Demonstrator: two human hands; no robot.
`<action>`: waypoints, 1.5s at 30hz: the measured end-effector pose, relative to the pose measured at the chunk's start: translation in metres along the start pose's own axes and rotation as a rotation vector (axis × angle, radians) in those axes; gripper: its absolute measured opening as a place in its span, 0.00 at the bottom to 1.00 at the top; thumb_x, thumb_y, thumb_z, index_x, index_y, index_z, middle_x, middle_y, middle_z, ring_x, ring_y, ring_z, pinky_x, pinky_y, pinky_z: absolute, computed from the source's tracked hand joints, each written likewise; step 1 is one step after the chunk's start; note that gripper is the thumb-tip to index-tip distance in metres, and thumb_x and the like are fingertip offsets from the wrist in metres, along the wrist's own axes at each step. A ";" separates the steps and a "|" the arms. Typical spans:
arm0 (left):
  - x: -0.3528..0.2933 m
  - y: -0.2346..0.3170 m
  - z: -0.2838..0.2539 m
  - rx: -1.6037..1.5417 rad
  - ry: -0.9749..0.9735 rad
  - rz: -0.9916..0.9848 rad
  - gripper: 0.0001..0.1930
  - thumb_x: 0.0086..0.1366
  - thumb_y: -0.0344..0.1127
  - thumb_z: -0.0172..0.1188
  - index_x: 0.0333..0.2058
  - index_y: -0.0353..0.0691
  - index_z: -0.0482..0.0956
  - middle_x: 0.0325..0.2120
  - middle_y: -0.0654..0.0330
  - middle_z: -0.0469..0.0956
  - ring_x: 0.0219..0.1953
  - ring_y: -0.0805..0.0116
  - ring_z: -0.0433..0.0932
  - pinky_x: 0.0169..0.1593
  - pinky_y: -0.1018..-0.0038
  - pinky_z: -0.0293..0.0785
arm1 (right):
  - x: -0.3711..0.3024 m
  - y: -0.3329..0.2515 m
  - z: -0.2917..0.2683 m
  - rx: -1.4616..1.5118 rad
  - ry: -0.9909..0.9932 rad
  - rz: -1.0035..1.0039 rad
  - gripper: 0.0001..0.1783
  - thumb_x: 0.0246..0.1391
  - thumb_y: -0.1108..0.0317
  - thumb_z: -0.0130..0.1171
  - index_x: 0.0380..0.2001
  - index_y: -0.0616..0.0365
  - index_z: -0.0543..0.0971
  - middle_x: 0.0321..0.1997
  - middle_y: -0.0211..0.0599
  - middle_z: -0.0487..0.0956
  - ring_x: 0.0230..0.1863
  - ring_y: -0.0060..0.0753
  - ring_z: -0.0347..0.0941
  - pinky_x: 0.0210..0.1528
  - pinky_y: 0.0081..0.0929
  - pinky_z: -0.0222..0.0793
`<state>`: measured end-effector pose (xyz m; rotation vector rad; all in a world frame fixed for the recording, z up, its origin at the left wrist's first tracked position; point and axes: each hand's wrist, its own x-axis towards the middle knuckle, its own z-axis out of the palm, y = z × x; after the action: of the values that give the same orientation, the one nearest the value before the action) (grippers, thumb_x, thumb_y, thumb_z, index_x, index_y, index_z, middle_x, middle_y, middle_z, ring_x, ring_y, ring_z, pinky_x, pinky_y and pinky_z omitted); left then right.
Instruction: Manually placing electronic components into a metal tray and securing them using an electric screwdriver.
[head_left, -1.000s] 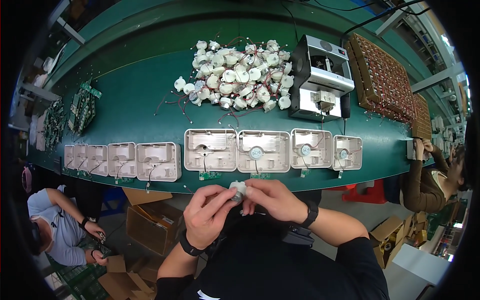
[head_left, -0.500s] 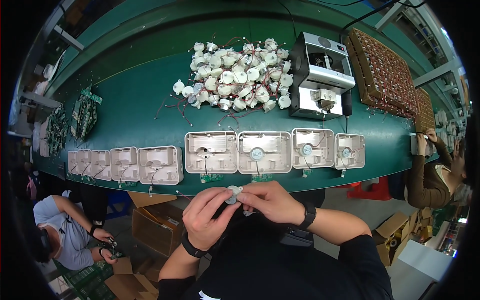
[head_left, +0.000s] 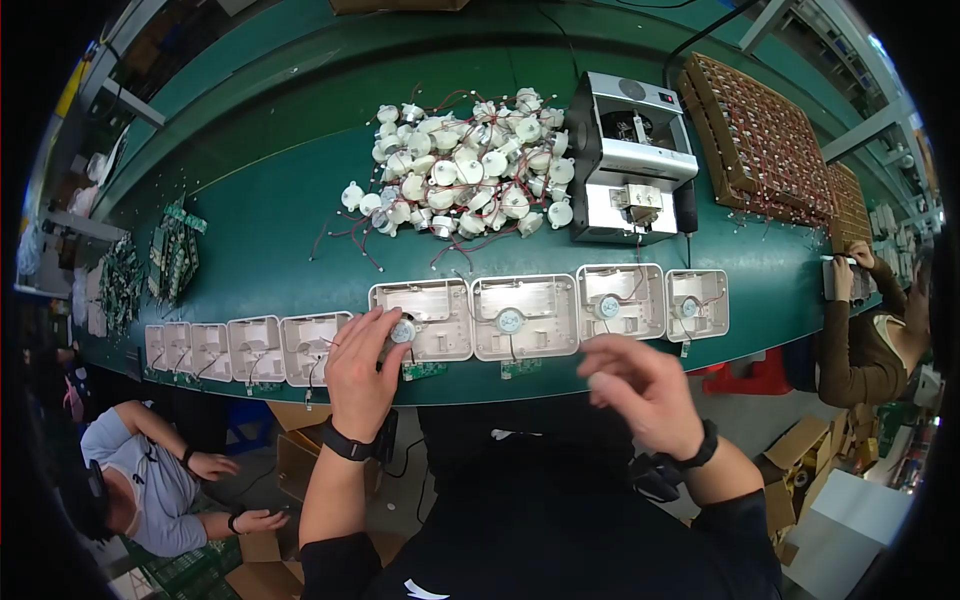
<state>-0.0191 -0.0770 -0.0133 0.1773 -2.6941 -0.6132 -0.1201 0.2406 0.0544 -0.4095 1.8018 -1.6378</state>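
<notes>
Firstly, one round, pale-faced disc component [head_left: 402, 331], at the left part of an open, off-white, rectangular plastic housing [head_left: 445, 345]; whether fully seated cannot be told.

Left hand [head_left: 362, 375]: over that housing's left side, fingers and thumb curved nearly closed around the disc, gripping it. Right hand [head_left: 648, 395]: right of the housing and nearer the wearer, fingers half open and loosely bent, holding nothing.

Right of the housing, in line: three like housings [head_left: 575, 318], each with a round disc inside. Left of it: five smaller-looking housings [head_left: 254, 345] in a row. Just before it: a green circuit board [head_left: 424, 370].

Beyond it: a heap of white round components [head_left: 460, 165] with red and dark leads. Beyond and right: a silver-and-black bench machine [head_left: 637, 160], then brown cardboard trays [head_left: 757, 140] packed with small parts. Far left: piled green circuit boards [head_left: 172, 255]. All on a dark green, smooth worktable [head_left: 265, 225].

Room: a co-worker in pale blue [head_left: 150, 445] to the housing's left, another in brown sleeves [head_left: 850, 365] far right, near open cardboard cartons [head_left: 795, 440] and a red stool [head_left: 757, 378].
</notes>
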 end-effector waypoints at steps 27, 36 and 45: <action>0.013 -0.010 0.005 0.013 -0.122 0.110 0.26 0.51 0.23 0.69 0.52 0.39 0.77 0.41 0.52 0.80 0.42 0.51 0.79 0.47 0.62 0.75 | 0.147 -0.029 -0.220 -0.062 0.567 -0.257 0.14 0.61 0.60 0.65 0.39 0.59 0.76 0.27 0.29 0.76 0.29 0.21 0.73 0.35 0.24 0.69; 0.016 -0.003 0.006 0.023 -0.131 -0.006 0.27 0.53 0.23 0.69 0.53 0.40 0.78 0.44 0.50 0.82 0.47 0.50 0.80 0.51 0.62 0.76 | 0.008 -0.014 -0.204 -0.195 0.987 -0.615 0.07 0.60 0.72 0.62 0.35 0.59 0.72 0.23 0.30 0.73 0.22 0.24 0.70 0.27 0.25 0.67; 0.012 0.002 0.009 -0.024 -0.100 -0.097 0.25 0.54 0.22 0.69 0.53 0.39 0.78 0.43 0.49 0.83 0.44 0.52 0.83 0.47 0.65 0.79 | 0.025 0.015 -0.192 0.027 0.985 -0.667 0.06 0.60 0.74 0.60 0.35 0.61 0.71 0.22 0.32 0.73 0.22 0.26 0.71 0.27 0.25 0.68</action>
<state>-0.0343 -0.0739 -0.0160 0.2790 -2.7861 -0.7005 -0.2602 0.3734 0.0332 -0.1930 2.4919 -2.6303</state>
